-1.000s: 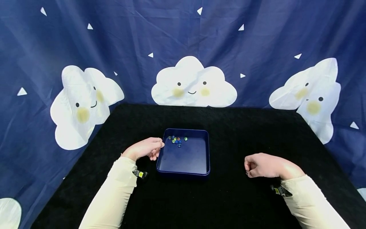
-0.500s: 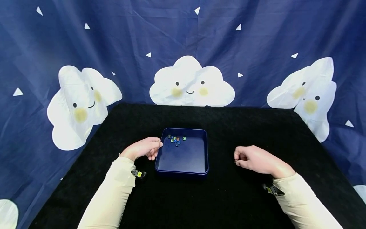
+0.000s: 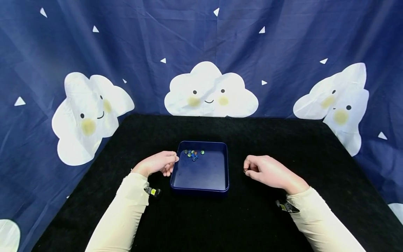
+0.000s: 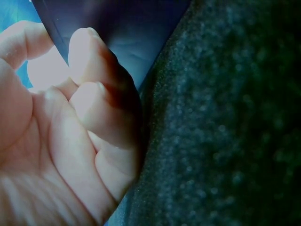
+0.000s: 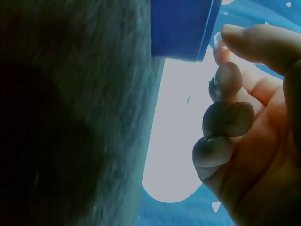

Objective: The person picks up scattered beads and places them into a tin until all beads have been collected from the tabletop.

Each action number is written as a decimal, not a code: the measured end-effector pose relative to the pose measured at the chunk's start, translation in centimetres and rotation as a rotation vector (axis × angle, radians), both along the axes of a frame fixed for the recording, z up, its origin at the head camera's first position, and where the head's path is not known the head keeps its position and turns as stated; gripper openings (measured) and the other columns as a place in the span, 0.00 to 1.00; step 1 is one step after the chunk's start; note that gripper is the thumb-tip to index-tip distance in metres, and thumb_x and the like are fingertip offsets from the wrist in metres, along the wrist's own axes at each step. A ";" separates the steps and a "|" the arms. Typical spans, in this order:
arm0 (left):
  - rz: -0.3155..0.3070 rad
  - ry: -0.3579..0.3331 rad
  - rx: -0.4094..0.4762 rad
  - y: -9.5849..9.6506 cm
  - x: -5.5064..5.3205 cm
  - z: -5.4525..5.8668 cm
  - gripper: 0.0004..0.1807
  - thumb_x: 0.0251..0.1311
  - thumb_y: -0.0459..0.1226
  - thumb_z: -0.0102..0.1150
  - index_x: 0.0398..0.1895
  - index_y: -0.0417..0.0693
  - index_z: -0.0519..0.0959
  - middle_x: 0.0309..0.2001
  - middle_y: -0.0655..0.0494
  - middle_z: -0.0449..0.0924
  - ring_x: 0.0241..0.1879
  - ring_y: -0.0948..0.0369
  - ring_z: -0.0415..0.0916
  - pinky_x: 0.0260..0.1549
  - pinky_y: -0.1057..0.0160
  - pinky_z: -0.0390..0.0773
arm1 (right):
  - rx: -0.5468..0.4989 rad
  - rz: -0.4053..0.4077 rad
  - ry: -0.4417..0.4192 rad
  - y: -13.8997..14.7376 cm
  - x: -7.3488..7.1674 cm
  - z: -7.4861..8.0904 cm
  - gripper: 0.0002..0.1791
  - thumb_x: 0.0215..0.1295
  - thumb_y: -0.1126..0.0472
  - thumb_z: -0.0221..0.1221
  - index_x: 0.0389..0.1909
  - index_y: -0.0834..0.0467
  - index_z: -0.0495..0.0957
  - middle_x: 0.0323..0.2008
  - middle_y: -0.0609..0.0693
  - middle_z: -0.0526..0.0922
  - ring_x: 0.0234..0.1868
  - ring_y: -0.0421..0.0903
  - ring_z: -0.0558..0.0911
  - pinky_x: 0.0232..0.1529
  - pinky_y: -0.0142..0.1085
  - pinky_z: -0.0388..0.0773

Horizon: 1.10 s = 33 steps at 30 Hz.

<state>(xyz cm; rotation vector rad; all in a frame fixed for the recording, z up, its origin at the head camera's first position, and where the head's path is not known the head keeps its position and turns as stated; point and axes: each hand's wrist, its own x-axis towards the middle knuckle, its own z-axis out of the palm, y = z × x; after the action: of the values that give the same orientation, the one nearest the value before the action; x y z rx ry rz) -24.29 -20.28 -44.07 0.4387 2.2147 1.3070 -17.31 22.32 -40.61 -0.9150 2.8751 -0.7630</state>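
A square dark-blue tray (image 3: 201,175) lies on the black cloth with several glass marbles (image 3: 193,155) grouped toward its back left corner. My left hand (image 3: 158,163) holds the tray's left wall, its fingers curled at the edge; in the left wrist view the hand (image 4: 80,113) overlaps the tray's side (image 4: 136,37). To the right of the tray, my right hand (image 3: 272,172) pinches a small marble (image 3: 245,170) between thumb and forefinger. The right wrist view shows that glassy marble (image 5: 217,40) at the thumb tip, the other fingers folded toward the palm.
Black cloth (image 3: 201,224) covers the table. Behind it hangs a blue curtain (image 3: 145,42) printed with white clouds and small triangles. A small camera is strapped at each wrist, over cream sleeves (image 3: 121,213).
My right hand has moved left and away from me toward the tray, carrying the marble. The left hand stays at the tray's left wall. The head view has shifted slightly.
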 end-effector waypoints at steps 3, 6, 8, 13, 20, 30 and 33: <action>-0.001 -0.002 0.001 0.0 0.0 0.0 0.17 0.72 0.42 0.48 0.28 0.39 0.70 0.23 0.47 0.76 0.21 0.56 0.76 0.22 0.61 0.79 | -0.003 0.009 0.008 -1.0 -0.1 0.1 0.10 0.64 0.60 0.66 0.36 0.41 0.76 0.22 0.33 0.73 0.24 0.33 0.73 0.30 0.34 0.72; -0.003 0.001 -0.001 0.0 0.0 -0.1 0.16 0.71 0.42 0.49 0.28 0.39 0.70 0.23 0.47 0.76 0.21 0.56 0.76 0.22 0.61 0.78 | -0.006 0.023 0.012 -2.0 -0.2 0.4 0.09 0.64 0.59 0.66 0.37 0.41 0.76 0.23 0.33 0.74 0.25 0.33 0.73 0.30 0.34 0.73; 0.000 0.002 -0.003 0.0 0.0 -0.1 0.16 0.71 0.42 0.49 0.28 0.39 0.70 0.23 0.47 0.76 0.21 0.56 0.76 0.22 0.61 0.78 | -0.011 0.030 0.017 -2.6 -0.2 0.5 0.09 0.65 0.59 0.65 0.37 0.42 0.76 0.23 0.33 0.74 0.25 0.33 0.73 0.31 0.34 0.73; -0.002 0.013 -0.002 0.0 0.0 0.0 0.17 0.72 0.42 0.48 0.28 0.39 0.70 0.23 0.47 0.76 0.21 0.56 0.76 0.22 0.61 0.78 | -0.033 0.039 0.028 -3.8 -0.4 0.8 0.08 0.65 0.59 0.65 0.39 0.42 0.77 0.23 0.33 0.74 0.25 0.34 0.73 0.31 0.35 0.74; -0.008 0.015 -0.008 0.0 0.0 -0.1 0.16 0.72 0.42 0.48 0.28 0.40 0.71 0.23 0.48 0.76 0.21 0.57 0.76 0.22 0.61 0.79 | -0.043 0.051 0.031 -5.2 -0.8 1.0 0.08 0.66 0.59 0.64 0.40 0.42 0.78 0.23 0.34 0.74 0.24 0.34 0.72 0.31 0.35 0.74; -0.006 0.012 0.006 0.0 0.0 0.0 0.17 0.72 0.41 0.48 0.27 0.38 0.70 0.23 0.47 0.76 0.20 0.57 0.76 0.22 0.61 0.78 | -0.017 0.084 0.017 -6.1 -1.0 0.7 0.07 0.65 0.59 0.64 0.43 0.46 0.80 0.23 0.34 0.74 0.25 0.34 0.73 0.33 0.35 0.74; -0.001 0.010 0.005 0.0 0.1 0.0 0.16 0.71 0.41 0.48 0.28 0.40 0.71 0.23 0.47 0.76 0.21 0.56 0.76 0.21 0.61 0.78 | -0.027 0.079 0.016 -6.0 -0.9 0.8 0.08 0.65 0.60 0.64 0.44 0.48 0.81 0.24 0.35 0.74 0.26 0.35 0.73 0.33 0.35 0.74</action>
<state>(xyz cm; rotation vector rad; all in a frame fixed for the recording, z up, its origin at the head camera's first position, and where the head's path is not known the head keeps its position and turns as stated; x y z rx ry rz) -24.22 -20.30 -44.11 0.4489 2.2192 1.3130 -18.22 16.33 -39.82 -1.0354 2.8293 -0.7928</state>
